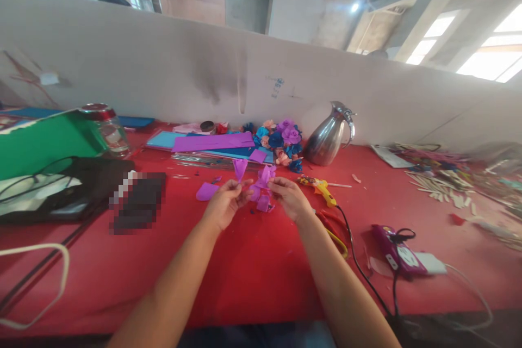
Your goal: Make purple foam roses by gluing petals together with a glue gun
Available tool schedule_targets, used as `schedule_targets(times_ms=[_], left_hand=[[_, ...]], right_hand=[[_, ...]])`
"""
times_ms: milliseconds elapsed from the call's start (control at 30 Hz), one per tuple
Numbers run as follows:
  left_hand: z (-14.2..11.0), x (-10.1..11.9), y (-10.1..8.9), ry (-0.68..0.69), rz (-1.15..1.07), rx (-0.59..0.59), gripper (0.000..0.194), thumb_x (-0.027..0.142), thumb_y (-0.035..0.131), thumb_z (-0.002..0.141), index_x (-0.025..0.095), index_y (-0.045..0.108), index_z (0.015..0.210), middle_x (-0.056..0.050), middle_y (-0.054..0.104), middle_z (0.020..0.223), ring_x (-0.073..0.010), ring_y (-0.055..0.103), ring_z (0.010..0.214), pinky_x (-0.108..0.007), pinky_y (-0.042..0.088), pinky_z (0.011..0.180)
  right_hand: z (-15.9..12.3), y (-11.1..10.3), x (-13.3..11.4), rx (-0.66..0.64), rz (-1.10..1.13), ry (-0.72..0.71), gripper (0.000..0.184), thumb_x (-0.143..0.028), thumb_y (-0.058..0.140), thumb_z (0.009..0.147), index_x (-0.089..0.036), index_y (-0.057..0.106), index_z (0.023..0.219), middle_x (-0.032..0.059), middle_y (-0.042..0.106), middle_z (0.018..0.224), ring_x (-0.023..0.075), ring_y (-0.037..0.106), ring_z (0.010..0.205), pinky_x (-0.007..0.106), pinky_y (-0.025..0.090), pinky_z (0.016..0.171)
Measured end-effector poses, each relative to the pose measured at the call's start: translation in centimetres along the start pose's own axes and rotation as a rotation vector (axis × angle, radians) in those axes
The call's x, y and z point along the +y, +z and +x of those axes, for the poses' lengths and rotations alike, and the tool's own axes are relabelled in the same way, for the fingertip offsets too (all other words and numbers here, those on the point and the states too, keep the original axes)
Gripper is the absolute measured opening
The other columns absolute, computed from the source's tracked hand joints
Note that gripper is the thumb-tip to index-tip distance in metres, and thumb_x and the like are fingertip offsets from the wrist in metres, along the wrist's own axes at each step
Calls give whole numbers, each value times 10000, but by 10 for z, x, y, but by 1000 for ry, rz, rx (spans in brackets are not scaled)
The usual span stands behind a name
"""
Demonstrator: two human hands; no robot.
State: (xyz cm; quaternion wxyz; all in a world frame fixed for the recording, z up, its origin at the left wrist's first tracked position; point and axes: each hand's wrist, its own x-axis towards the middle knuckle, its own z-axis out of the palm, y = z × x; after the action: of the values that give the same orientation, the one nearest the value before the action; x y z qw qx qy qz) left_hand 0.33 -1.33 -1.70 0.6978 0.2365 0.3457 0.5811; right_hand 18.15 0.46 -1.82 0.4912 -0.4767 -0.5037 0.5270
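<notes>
My left hand (223,205) is closed, with a purple paper petal (240,168) standing up from between its thumb and fingers. Close by, the fingers of my right hand (290,198) pinch another purple paper piece (266,174). Both hands are above the red table, a short gap apart. Between and just below them are more purple petals (264,204); whether these are joined to the held piece I cannot tell. A loose purple petal (207,191) lies left of my left hand. To the right of my right hand rests a yellow glue gun (324,194).
Behind the hands are purple paper strips (214,142) and a bunch of paper flowers (287,138). A metal jug (326,138) stands right of them. Yellow-and-red handles (336,236) lie by my right forearm, near a purple power strip (393,250). A lidded jar (112,133) stands left.
</notes>
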Motion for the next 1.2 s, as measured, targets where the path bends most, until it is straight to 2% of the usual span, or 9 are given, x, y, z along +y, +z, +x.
schedule_targets(times_ms=[67, 133, 333, 533, 633, 733, 933, 1067, 1200], left_hand=[[-3, 0, 4, -89, -67, -20, 183, -13, 564, 730, 161, 506, 714, -70, 724, 874, -159, 701, 668, -273, 555, 639], [-6, 0, 7, -125, -102, -16, 189, -32, 523, 760, 155, 519, 728, -66, 723, 821, -165, 710, 688, -282, 569, 683], [-6, 4, 9, -98, -117, 10, 236, -48, 442, 818, 134, 525, 693, -96, 727, 784, -162, 719, 754, -257, 572, 750], [-5, 7, 5, -80, -66, -10, 243, -50, 468, 807, 126, 541, 656, -62, 720, 753, -186, 716, 828, -292, 561, 820], [-5, 7, 4, -79, -8, -36, 231, -41, 499, 800, 125, 533, 644, -58, 718, 751, -196, 715, 835, -294, 562, 809], [-5, 6, 5, -82, 14, -33, 221, -35, 512, 800, 127, 529, 651, -57, 717, 764, -200, 715, 833, -300, 564, 802], [-4, 6, 4, -106, -12, -16, 218, -41, 496, 806, 125, 548, 675, -32, 698, 737, -185, 716, 817, -281, 567, 797], [-2, 7, 4, -69, 28, -2, 235, -63, 500, 786, 134, 525, 659, -16, 684, 692, -160, 718, 749, -246, 575, 735], [0, 10, 2, -113, 126, 20, 249, -73, 494, 778, 139, 505, 648, 1, 646, 590, -155, 717, 692, -220, 577, 664]], right_hand=[[-5, 7, -2, -120, 305, 134, 232, -310, 761, 597, -191, 598, 711, -38, 598, 631, 93, 526, 544, 223, 420, 550], [-9, 13, -1, -184, 454, 205, 288, -294, 813, 550, -189, 580, 682, -53, 577, 595, 75, 508, 510, 206, 414, 522], [-9, 20, 5, -239, 514, 215, 265, -286, 811, 568, -181, 614, 711, -56, 582, 563, 60, 471, 458, 202, 401, 486], [-9, 15, -8, -164, 384, 174, 221, -274, 723, 612, -196, 600, 779, -33, 630, 705, 104, 571, 630, 219, 422, 583], [-8, 14, -10, -40, 190, 24, 234, -319, 699, 637, -201, 611, 820, -35, 627, 732, 112, 564, 661, 224, 410, 600], [-5, 16, -5, 51, 80, -99, 203, -340, 695, 631, -185, 597, 716, -43, 583, 632, 107, 527, 600, 237, 409, 600], [-6, 19, 0, -3, 198, -61, 275, -379, 704, 624, -175, 614, 784, -10, 641, 693, 119, 579, 625, 264, 457, 652], [-5, 19, 1, -25, 141, -51, 239, -344, 722, 600, -177, 603, 722, -21, 626, 626, 115, 567, 581, 250, 442, 609], [4, -11, -2, 26, -123, -85, 204, -350, 665, 651, -176, 632, 752, 2, 654, 661, 141, 588, 604, 256, 440, 589]])
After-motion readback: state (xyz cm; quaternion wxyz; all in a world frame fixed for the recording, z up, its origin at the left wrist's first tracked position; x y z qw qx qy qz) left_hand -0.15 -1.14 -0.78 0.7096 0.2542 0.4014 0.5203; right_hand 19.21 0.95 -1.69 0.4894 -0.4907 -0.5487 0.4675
